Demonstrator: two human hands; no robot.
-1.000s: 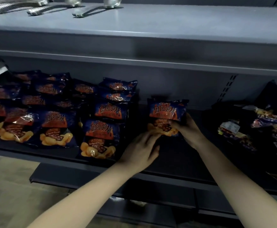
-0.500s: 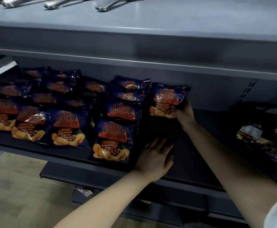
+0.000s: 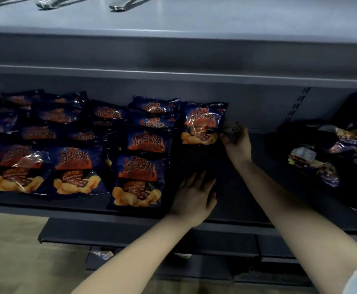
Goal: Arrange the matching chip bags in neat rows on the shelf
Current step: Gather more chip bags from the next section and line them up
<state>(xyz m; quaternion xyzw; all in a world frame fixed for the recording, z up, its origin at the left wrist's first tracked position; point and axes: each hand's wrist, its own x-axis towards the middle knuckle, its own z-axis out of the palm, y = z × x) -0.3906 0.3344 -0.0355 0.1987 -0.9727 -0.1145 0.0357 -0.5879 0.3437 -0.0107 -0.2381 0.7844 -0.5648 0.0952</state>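
Dark blue chip bags with orange lettering lie in several rows on the dark shelf [image 3: 247, 194]; the front bag of the nearest row [image 3: 138, 181] is by the shelf's edge. One more blue bag [image 3: 203, 123] stands at the back of the shelf, starting a new column to the right. My right hand [image 3: 236, 143] holds this bag's lower right corner, its fingers curled at the edge. My left hand [image 3: 194, 196] lies flat with spread fingers on the bare shelf in front of that bag, just right of the front bag.
A pile of different, mixed snack packs [image 3: 330, 158] lies on the right of the shelf. The grey upper shelf [image 3: 194, 49] overhangs close above, with metal utensils [image 3: 126, 2] on top. A lower shelf and the floor show below.
My right hand has carried the blue bag from the shelf's middle to the back, beside the rows. My left hand let go of it and dropped flat onto the shelf.
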